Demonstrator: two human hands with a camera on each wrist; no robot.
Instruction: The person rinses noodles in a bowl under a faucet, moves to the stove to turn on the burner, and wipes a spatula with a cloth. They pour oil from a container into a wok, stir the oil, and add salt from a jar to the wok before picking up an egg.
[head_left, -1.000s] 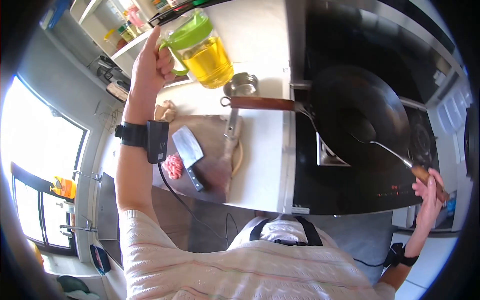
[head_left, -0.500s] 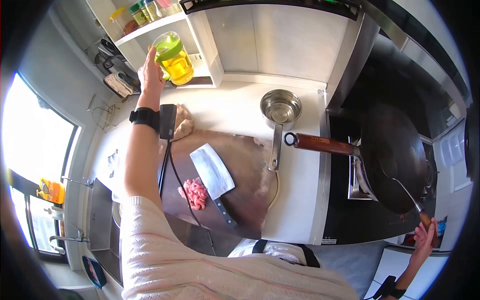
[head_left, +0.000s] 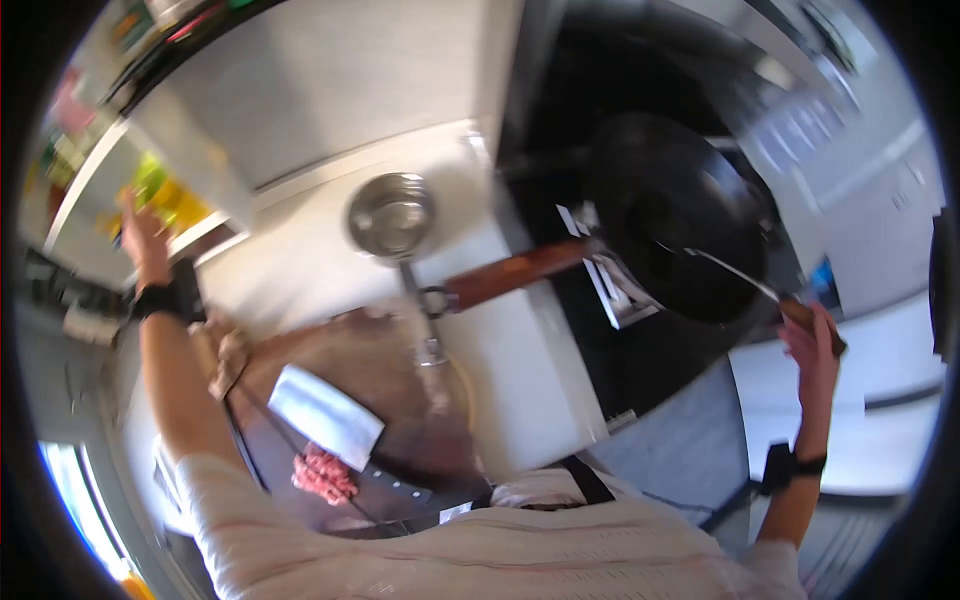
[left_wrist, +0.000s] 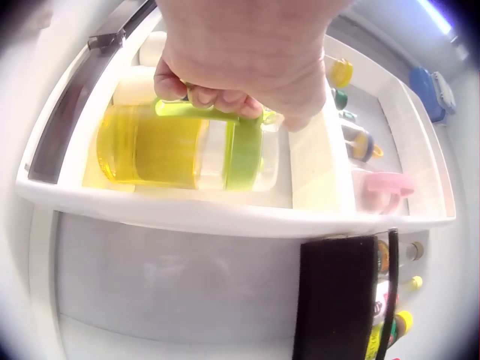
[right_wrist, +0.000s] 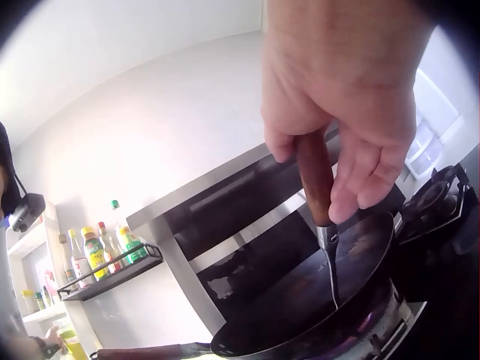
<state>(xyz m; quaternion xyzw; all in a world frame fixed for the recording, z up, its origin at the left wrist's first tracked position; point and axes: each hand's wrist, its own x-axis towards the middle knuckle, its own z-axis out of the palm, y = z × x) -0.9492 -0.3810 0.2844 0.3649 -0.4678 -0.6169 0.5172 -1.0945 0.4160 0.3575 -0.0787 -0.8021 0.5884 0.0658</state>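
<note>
My left hand (left_wrist: 247, 60) curls its fingers round the green handle of a clear oil jug (left_wrist: 157, 154) with yellow oil in it. In the left wrist view the jug is inside a compartment of the white shelf (left_wrist: 225, 216). Over at the stove, my right hand (head_left: 815, 350) grips the wooden handle of a cooking utensil (right_wrist: 315, 180). Its thin metal shaft runs down into the dark wok (head_left: 690, 210); the utensil's head is lost in the dark of the wok.
A cleaver (head_left: 325, 415) and shredded raw meat (head_left: 325, 475) lie on the brown cutting board (head_left: 400, 385). Behind the board is a small steel saucepan (head_left: 390, 215). The wok's wooden handle (head_left: 520, 272) reaches over the counter. Bottles (right_wrist: 94, 251) line a black wall rack.
My left hand has carried the oil jug away from beside the saucepan, back into the shelf compartment. The head view has swung about. The right hand keeps its grip on the utensil in the wok.
</note>
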